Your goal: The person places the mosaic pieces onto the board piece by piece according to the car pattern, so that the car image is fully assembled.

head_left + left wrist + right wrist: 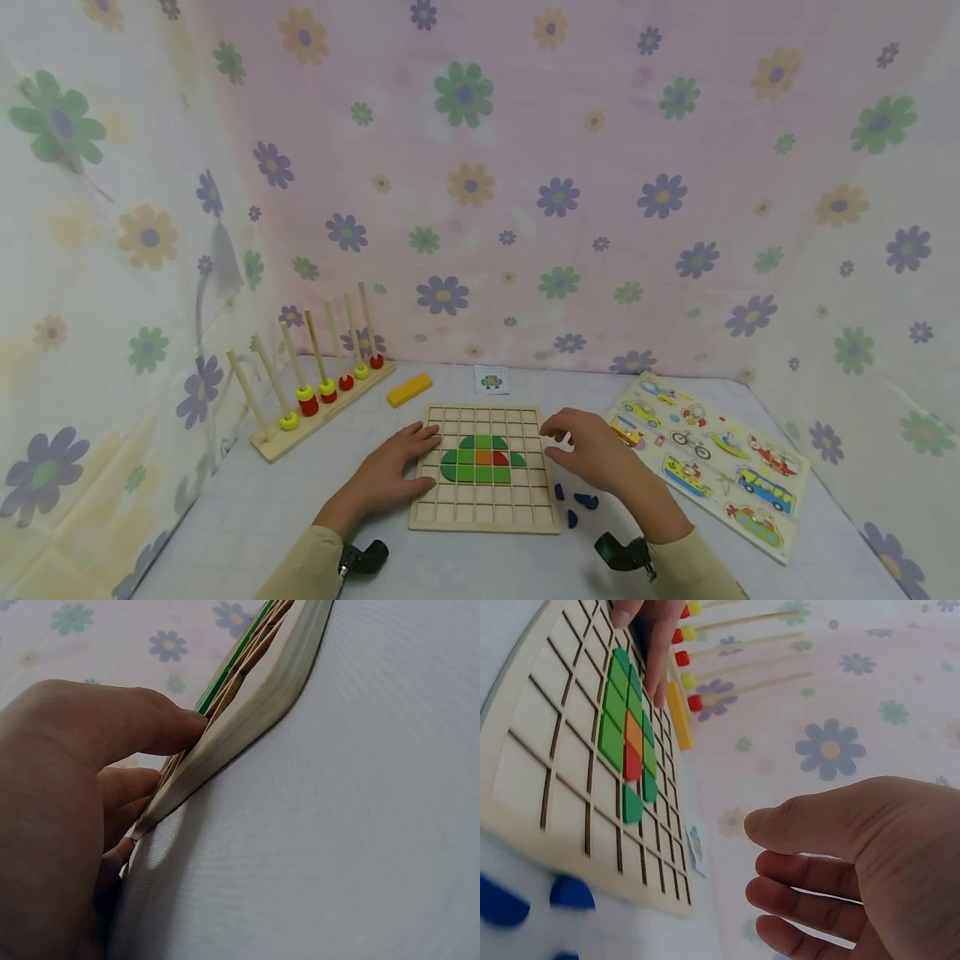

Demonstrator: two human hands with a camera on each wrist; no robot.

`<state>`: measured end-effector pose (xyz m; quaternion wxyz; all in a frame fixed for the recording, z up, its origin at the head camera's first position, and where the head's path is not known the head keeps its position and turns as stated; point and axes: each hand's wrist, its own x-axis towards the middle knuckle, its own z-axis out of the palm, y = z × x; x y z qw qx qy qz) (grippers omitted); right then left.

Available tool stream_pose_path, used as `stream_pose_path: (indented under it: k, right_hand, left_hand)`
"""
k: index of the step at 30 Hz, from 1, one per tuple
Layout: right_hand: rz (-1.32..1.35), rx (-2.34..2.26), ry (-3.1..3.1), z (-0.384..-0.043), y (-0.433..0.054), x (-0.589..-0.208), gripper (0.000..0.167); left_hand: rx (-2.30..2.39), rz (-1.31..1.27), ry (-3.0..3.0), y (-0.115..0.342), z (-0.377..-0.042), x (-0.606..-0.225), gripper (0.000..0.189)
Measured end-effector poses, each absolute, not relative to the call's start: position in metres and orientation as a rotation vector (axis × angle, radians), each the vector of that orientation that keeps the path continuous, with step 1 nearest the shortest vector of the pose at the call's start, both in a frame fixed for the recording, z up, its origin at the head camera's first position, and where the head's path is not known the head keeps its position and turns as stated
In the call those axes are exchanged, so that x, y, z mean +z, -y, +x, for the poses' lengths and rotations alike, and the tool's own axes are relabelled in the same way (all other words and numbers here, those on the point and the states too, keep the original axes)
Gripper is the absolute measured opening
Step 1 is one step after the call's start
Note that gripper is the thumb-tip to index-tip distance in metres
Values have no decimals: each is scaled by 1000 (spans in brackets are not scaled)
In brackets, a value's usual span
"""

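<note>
A square wooden grid board point(487, 514) lies flat in front of me in the head view. Green pieces point(465, 475), an orange square point(483, 457) and a red rounded piece point(499, 458) fill some of its middle cells. My left hand point(390, 471) rests on the board's left edge, the thumb point(150, 720) on its rim in the left wrist view. Just beyond the right edge hovers my right hand point(600, 454), fingers loosely bent; the right wrist view shows nothing between thumb and fingers. Several dark blue rounded pieces point(587, 501) lie below it, beside the board.
Back left stands a wooden peg rack point(270, 447) with red and yellow beads. A yellow block point(409, 390) and a small picture card point(492, 381) lie behind the grid board. To the right is a vehicle picture puzzle point(708, 454). Flowered cloth point(510, 150) hangs around the table.
</note>
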<state>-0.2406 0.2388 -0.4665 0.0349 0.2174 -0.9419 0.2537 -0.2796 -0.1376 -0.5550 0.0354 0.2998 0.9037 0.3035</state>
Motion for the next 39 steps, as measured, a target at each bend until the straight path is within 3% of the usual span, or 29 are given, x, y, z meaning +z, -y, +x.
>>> stream_pose_path:
  k: [21,30,39]
  right_hand:
    - [514,660,3000,-192,-345,-454,23]
    - [347,697,3117,-179,-373,-471,22]
    - [420,827,3179,-176,-391,-494,34]
  left_hand:
    - [947,935,-2782,137,-278,-556,70]
    - [912,928,-2797,137,-278,-555,71]
    - [920,934,-2778,138,-278,-553,69]
